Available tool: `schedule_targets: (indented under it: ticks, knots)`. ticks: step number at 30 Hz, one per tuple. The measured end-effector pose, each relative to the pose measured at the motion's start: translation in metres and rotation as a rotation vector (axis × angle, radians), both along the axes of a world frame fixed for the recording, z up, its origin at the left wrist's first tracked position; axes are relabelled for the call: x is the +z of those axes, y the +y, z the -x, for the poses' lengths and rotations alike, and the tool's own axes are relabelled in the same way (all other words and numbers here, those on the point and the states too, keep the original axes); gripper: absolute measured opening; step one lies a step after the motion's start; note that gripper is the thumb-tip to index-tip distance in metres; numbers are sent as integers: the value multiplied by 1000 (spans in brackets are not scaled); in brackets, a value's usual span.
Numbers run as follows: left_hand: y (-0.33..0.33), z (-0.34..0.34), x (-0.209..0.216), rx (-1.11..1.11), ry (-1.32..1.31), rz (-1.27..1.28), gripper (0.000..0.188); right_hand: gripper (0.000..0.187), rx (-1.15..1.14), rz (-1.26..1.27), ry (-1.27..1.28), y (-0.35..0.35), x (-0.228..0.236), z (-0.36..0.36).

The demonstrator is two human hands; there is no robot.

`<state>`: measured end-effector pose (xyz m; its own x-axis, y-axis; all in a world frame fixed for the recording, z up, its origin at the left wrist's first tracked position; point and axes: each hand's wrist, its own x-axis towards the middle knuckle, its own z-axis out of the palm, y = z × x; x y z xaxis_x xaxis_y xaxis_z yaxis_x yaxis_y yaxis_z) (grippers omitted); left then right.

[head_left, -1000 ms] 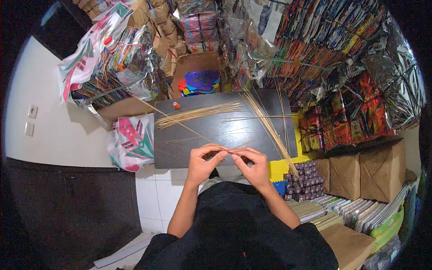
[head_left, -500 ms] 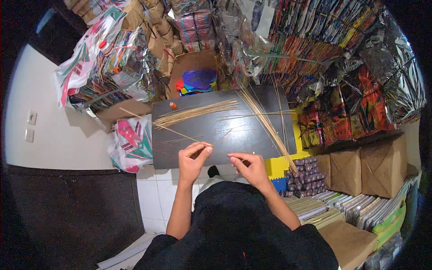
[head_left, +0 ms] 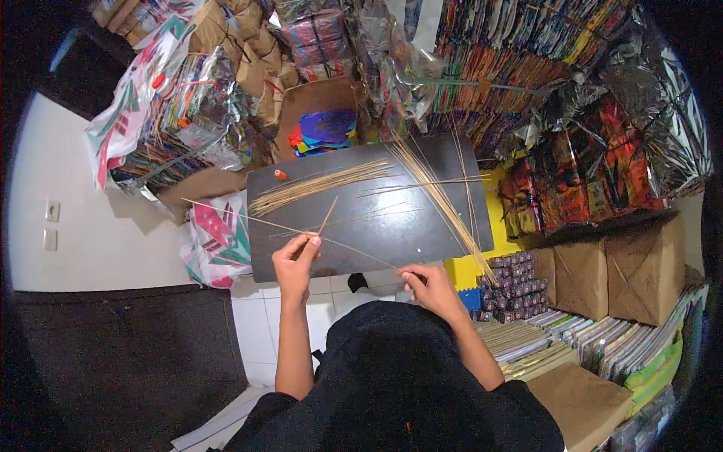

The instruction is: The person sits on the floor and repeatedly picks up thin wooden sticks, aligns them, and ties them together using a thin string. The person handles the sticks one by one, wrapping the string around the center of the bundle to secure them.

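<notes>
Two hands, two pinches, one thin strand running between them

And here we are above one dark desk point(head_left: 263, 248), both hands at its near edge! The left hand point(head_left: 295, 260) has its grip closed, thumb against fingers, right where the thin pieces meet. Count them out: one long stick point(head_left: 245, 215) slanting away to the left, past the edge of the desk, and one short stick point(head_left: 329, 213) standing up at an angle from the fingertips. Over to the right hand point(head_left: 433, 286), grip also pinched tight, on the end of one thin strand point(head_left: 358, 252) leading across from the left fingertips; whether that is the long stick carrying on or a separate piece, I cannot tell.

On the desk, two main bundles! One left bundle point(head_left: 322, 187) lies across the far left, one right bundle point(head_left: 444, 209) runs down the right side and past the near edge. The sticks in each are too fine to count. Several loose sticks point(head_left: 392, 188) lie around them, some crossing the right bundle. One small orange item point(head_left: 281, 175) sits near the far left corner. Beyond the far edge, one cardboard box point(head_left: 312, 98) with coloured pieces point(head_left: 327, 128) inside; on the wall, two white plates point(head_left: 52, 212), one above the other.
</notes>
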<state>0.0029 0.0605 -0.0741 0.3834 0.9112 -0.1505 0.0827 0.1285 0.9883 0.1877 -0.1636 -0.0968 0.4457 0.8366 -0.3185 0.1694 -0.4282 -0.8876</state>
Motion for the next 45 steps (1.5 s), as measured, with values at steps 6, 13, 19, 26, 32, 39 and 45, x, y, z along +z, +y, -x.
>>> schedule_targets:
  ticks: [6, 13, 19, 26, 32, 39, 45]
  knots:
    - [-1, -4, -4, 53, 17, 110, 13, 26, 61, 95, 88, -10, -3, -14]
    - [7, -4, 9, 0, 38, 124, 13, 43, 142, -56, -308, -17, -6, -38]
    - [39, 13, 39, -120, 201, -37, 18, 41, 59, -133, -224, -5, -6, -58]
    - [59, 14, 80, -591, 557, -351, 15, 32, -49, -337, -100, 27, 7, -46]
    - [45, -4, 69, -984, 644, -483, 14, 30, -107, -458, -32, 58, 29, -29]
    - [22, -12, 29, -1240, 642, -477, 14, 37, -162, -512, 450, 85, 32, -21]
    - [17, -20, 31, -1323, 675, -358, 14, 41, -222, -405, 316, 87, 24, -19]
